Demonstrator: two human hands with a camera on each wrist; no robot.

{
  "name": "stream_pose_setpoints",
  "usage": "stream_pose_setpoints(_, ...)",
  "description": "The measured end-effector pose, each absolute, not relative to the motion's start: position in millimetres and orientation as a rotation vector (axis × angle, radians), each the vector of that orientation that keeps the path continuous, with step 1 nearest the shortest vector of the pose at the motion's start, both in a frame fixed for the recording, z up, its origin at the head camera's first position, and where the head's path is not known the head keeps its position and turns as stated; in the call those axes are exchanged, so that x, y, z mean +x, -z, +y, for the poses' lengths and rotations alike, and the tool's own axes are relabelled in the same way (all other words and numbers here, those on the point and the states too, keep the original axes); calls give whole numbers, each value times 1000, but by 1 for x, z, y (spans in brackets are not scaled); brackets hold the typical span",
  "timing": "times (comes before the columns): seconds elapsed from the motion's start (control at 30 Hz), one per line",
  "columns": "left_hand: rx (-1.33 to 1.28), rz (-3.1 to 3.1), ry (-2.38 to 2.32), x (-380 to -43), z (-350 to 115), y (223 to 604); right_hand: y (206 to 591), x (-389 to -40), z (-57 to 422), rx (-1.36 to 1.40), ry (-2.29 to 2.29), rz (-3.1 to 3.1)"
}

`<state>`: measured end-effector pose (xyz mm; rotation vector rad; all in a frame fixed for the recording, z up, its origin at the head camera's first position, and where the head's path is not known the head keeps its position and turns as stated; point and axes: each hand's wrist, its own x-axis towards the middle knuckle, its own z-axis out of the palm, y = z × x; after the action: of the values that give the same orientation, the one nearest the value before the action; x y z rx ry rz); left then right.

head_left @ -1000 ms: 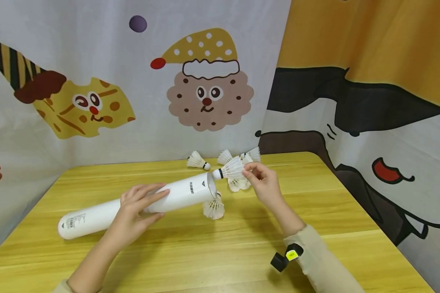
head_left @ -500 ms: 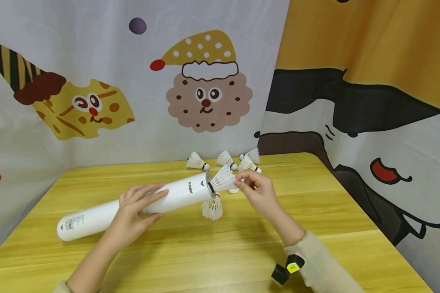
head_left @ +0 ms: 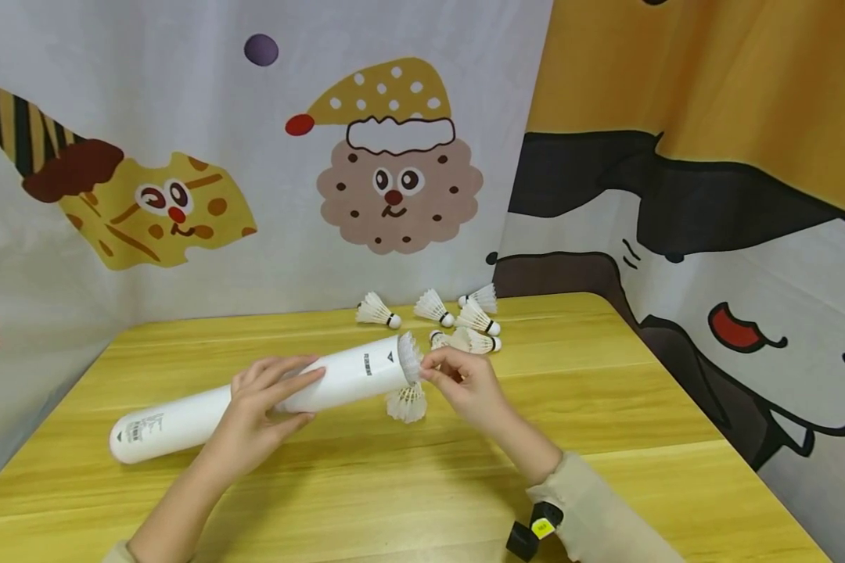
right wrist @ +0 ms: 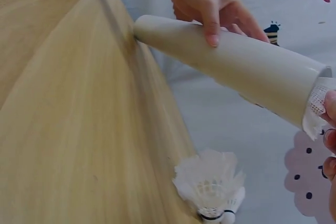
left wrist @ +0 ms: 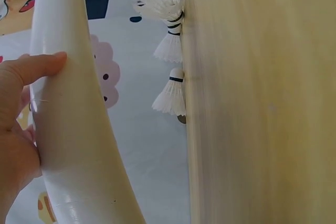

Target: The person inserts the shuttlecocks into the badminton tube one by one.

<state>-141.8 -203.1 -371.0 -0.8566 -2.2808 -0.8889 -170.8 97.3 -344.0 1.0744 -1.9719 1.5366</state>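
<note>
A long white shuttlecock tube (head_left: pixel 352 374) slants over the table, its mouth raised toward the right. My left hand (head_left: pixel 264 403) grips it around the middle, thumb on the near side; the left wrist view shows that hand (left wrist: pixel 21 93) against the tube wall. At the mouth, a white feather shuttlecock (head_left: pixel 410 358) is mostly inside, with only its skirt edge sticking out. Thumb and fingertips of my right hand (head_left: pixel 468 387) pinch that edge. The shuttlecock's cork is hidden in the tube. In the right wrist view, the skirt (right wrist: pixel 317 103) shows at the rim.
One shuttlecock (head_left: pixel 407 404) lies on the table (head_left: pixel 394 485) just below the tube's mouth. Several more are grouped behind it, among them a shuttlecock (head_left: pixel 477 317) near the back and another (head_left: pixel 378 310) farther left. A printed curtain (head_left: pixel 183 289) hangs along the table's back edge.
My right hand has moved left and slightly down, sliding the shuttlecock from outside the tube's mouth to nearly all the way in. The left hand and tube have stayed about still.
</note>
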Motion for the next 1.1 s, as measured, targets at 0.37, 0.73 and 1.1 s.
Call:
stream_pose_setpoints(0.37,-870,-2288,889,-142,-204,371,363,-180,87,1026,-1638,-2074)
stream_pose_setpoints(0.73,-880,-2284,897,-142,-205,371,369,-193,79,1031,-1619,-2181)
stream_pose_setpoints(1.1,-866,-2284,910,-142,-207,369,364,-196,78,1027,-1696,-2161)
